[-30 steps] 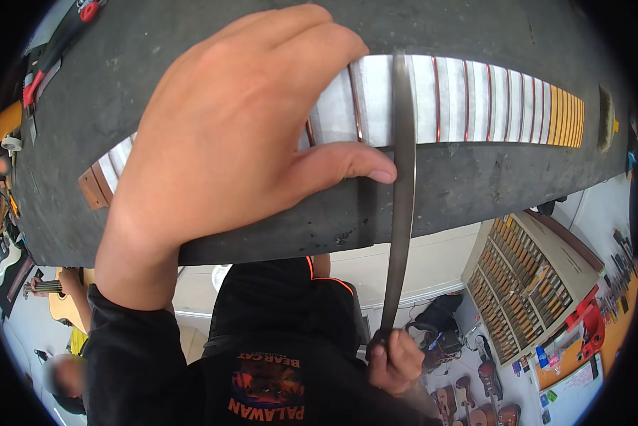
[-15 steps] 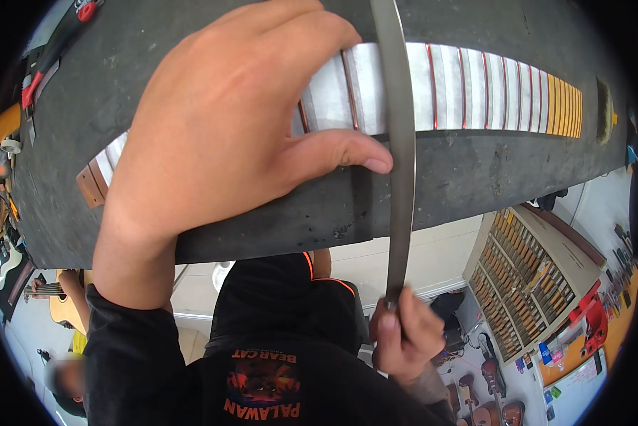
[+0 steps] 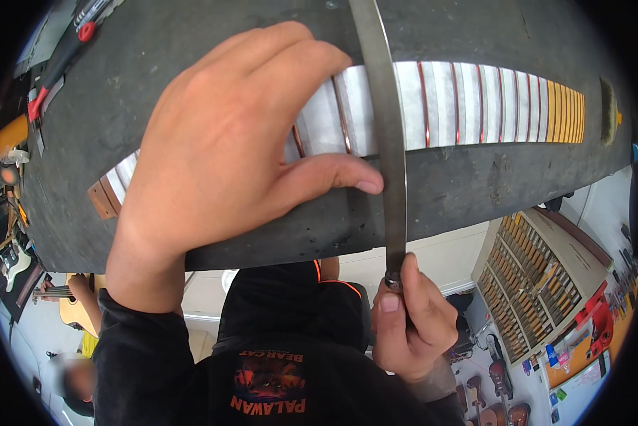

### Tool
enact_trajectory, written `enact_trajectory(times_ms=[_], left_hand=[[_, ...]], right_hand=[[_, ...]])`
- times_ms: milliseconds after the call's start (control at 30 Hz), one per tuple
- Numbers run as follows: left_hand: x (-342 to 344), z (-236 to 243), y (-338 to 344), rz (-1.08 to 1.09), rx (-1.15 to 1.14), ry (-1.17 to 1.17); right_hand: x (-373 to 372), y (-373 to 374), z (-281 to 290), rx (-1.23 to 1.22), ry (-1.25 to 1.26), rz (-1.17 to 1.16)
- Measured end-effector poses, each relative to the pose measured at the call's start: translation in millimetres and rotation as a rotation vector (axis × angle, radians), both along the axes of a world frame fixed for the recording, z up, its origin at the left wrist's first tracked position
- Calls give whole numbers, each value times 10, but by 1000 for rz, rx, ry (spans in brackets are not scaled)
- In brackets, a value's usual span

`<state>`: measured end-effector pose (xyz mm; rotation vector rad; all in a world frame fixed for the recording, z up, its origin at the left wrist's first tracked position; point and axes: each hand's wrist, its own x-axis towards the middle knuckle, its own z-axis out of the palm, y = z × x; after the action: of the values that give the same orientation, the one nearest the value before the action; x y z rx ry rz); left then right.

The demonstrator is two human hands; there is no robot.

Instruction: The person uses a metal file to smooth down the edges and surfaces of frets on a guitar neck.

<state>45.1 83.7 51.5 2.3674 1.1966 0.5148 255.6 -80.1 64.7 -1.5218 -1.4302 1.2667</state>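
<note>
A guitar fretboard (image 3: 443,106) lies across the dark bench, its wood masked with silver tape between copper-coloured frets. Yellow strips cover its right end; bare brown wood shows at the left end. My left hand (image 3: 216,135) grips the board, fingers over the far edge and thumb along the near edge beside the file. A long flat metal file (image 3: 388,128) lies crosswise over the board, just right of my left thumb. My right hand (image 3: 415,323) is closed around the file's handle, below the bench's near edge. The file's far end runs out of view at the top.
On the dark bench top (image 3: 468,181) a brush (image 3: 608,110) lies past the fretboard's right end. Red-and-black handled cutters (image 3: 60,71) lie at the far left. A rack of files (image 3: 528,273) stands at lower right. Another person holds an acoustic guitar (image 3: 74,309) at lower left.
My right hand has pushed the file away from me, so its handle is nearer the bench edge. My left hand keeps its grip on the fretboard. The whole view has shifted slightly.
</note>
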Motion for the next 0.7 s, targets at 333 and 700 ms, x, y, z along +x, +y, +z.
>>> enact_trajectory(times_ms=[333, 700], left_hand=[[22, -12, 35, -8, -11, -10], [74, -22, 54, -15, -27, 5]], right_hand=[[482, -1356, -26, 2, -92, 85], [141, -322, -127, 26, -22, 5]])
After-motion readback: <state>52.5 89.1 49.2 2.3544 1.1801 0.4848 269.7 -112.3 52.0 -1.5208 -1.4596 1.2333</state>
